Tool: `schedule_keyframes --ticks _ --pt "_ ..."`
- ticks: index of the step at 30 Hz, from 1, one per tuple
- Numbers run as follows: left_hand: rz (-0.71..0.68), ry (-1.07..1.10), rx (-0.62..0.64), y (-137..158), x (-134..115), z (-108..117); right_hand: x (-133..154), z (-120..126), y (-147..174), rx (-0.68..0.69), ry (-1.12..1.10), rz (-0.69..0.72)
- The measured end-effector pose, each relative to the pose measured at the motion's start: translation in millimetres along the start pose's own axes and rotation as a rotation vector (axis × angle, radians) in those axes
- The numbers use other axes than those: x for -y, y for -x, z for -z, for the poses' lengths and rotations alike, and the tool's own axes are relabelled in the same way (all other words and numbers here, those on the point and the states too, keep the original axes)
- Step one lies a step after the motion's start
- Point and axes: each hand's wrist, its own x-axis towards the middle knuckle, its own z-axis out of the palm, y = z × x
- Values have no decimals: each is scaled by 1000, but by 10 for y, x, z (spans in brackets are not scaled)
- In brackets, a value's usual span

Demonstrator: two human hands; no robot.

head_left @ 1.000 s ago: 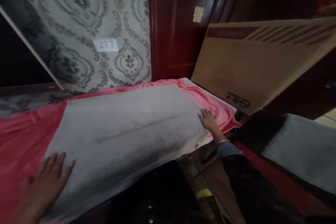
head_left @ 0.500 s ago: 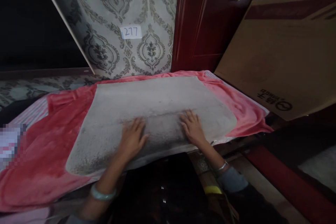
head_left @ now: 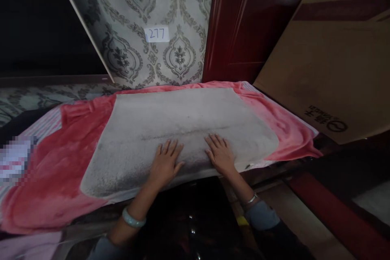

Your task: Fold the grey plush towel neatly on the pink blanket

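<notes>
A pale grey mat (head_left: 183,109) with dark speckled stains lies flat over a pink-red plush blanket (head_left: 79,142). My left hand (head_left: 166,162) rests palm down on the mat's near half, fingers spread and holding nothing. To its right, my right hand (head_left: 221,155) also lies flat on the mat with its fingers apart. A dark crease runs across the mat just beyond both sets of fingertips. The near edge of the mat hangs down slightly towards me.
A large cardboard box (head_left: 335,61) leans at the right, beside a dark red door (head_left: 234,24). Patterned wallpaper (head_left: 134,4) with a paper label (head_left: 157,34) covers the wall behind. A dark screen (head_left: 45,24) stands at the left.
Both hands have slid back over the mat, nearer to its front edge, away from the crease. The whole view has shifted slightly.
</notes>
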Motion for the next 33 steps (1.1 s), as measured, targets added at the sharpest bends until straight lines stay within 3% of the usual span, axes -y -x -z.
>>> schedule_keyframes --ticks 6,12,17,19,20,24,26,29,31,33 --pt "258 -71 -46 515 643 87 -562 -39 223 -152 52 -141" --pt "525 -114 -65 956 1175 239 -961 13 444 -196 59 -292" --pt "788 -93 30 951 1481 450 -1247 86 349 -222 63 -458" --pt "772 -85 19 732 1392 512 -1196 118 142 -212 72 -467" --pt "698 -71 12 575 1284 522 -1104 130 10 -194 70 -440" --pt "242 86 102 -170 602 406 -384 95 -526 -32 13 -204" --pt "88 128 140 -463 288 292 -15 22 -695 64 -29 -68" --pt "47 138 173 -671 81 135 220 -104 -796 176 -58 107" --pt "93 125 192 -669 151 76 106 -161 -811 204 -52 124" --pt "177 94 193 -587 373 68 -188 -185 -815 199 -27 64"
